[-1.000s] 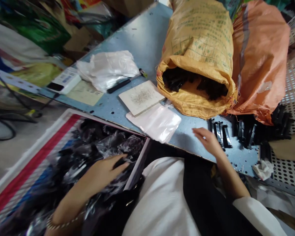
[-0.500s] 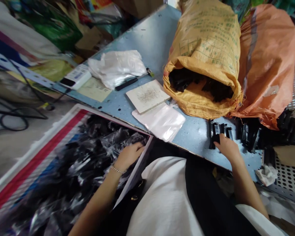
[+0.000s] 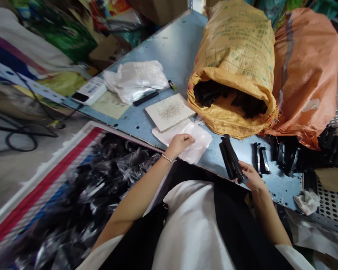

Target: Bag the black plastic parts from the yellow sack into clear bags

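My right hand (image 3: 252, 176) is closed around the lower end of some long black plastic pieces (image 3: 231, 159), lifted at a tilt near the table's front edge. Over a thin stack of clear plastic bags (image 3: 201, 144), my left hand (image 3: 181, 145) has its fingers curled and pressed together; whether a bag is pinched between them is hidden. Two more black pieces (image 3: 260, 158) lie on the table just right of the held ones. A pale flat block (image 3: 169, 111) with dark specks partly covers the bag stack.
A yellow woven sack (image 3: 236, 41) with black parts inside opens toward me, beside an orange sack (image 3: 307, 75). Below left stands a large bin (image 3: 42, 187) of bagged black parts. Another bag pile (image 3: 141, 78) and a black pen-like tool (image 3: 145, 98) lie farther back.
My right hand has picked up black pieces from the row and brought them left. My left hand has moved from the bin's edge up to the bag stack.
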A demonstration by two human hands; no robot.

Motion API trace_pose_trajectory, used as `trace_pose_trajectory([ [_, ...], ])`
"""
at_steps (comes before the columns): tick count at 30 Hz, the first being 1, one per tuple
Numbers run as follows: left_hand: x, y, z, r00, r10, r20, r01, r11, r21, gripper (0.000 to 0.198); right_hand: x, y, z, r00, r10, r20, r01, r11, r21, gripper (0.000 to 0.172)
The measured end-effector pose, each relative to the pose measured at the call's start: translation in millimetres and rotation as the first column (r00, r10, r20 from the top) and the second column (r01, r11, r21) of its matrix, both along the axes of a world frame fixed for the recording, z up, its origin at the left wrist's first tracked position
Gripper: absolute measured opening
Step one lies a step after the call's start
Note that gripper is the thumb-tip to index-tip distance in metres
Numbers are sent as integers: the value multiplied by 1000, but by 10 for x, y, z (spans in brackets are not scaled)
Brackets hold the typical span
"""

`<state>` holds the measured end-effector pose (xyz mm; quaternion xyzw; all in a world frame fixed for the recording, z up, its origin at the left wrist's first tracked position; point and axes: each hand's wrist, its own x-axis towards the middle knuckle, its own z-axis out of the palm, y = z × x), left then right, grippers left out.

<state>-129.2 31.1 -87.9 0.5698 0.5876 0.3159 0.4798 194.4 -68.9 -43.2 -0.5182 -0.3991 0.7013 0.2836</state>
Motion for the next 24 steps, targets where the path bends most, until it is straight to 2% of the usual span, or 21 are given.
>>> trace_pose_trajectory([
  [2,-19,5,7,995,44,93,-38,998,-56,16,-268,-5,-119,977,-37,-209,10,992,-128,36],
  [3,-13,-7,6,994,62,95,-59,998,-37,12,-406,7,-187,953,-68,-296,11,982,-190,35],
  [5,-2,-46,-7,998,59,0,-59,994,96,10,-661,55,-324,889,-129,-439,-13,951,-308,36],
  [7,-8,-95,-25,984,31,-173,19,959,282,24,-863,117,-443,819,-165,-549,-74,919,-387,41],
  [9,-22,-153,-35,948,4,-318,132,904,406,37,-999,171,-529,760,-193,-621,-112,902,-417,45],
  [11,-6,-241,-18,922,-36,-385,226,858,461,46,-1081,204,-579,720,-214,-660,-112,903,-415,47],
  [13,59,-377,44,918,-107,-383,306,806,507,51,-1130,219,-598,712,-221,-666,-83,916,-393,44],
  [15,156,-553,145,924,-190,-331,355,747,562,54,-1158,228,-593,754,-227,-616,2,939,-344,37],
  [16,205,-643,202,927,-229,-298,367,722,587,54,-1165,232,-580,804,-220,-552,63,955,-289,35],
  [19,305,-850,319,930,-287,-228,366,695,619,56,-1145,233,-498,942,-188,-277,179,982,-56,31],
  [22,349,-916,312,913,-318,-257,409,709,575,60,-1092,202,-368,985,-157,65,140,966,218,26],
  [24,366,-931,301,887,-333,-319,459,702,544,55,-1070,158,-281,942,-149,300,30,930,365,26],
])
